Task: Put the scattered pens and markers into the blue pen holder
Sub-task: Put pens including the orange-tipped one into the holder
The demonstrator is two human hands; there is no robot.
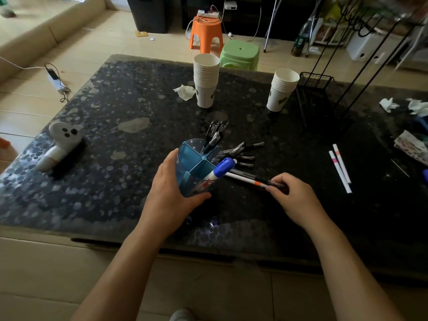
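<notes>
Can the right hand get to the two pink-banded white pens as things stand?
Probably, once freed. The right hand is gripping a white pen with an orange band, so it is occupied. The two pink-banded pens lie further right on the table, with nothing between them and the hand.

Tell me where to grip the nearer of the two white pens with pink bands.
Pinch the nearer white pen mid-barrel, just below its pink band, coming straight down. It lies flat on the table, close beside its twin, so set fingers carefully in that narrow gap.
</notes>
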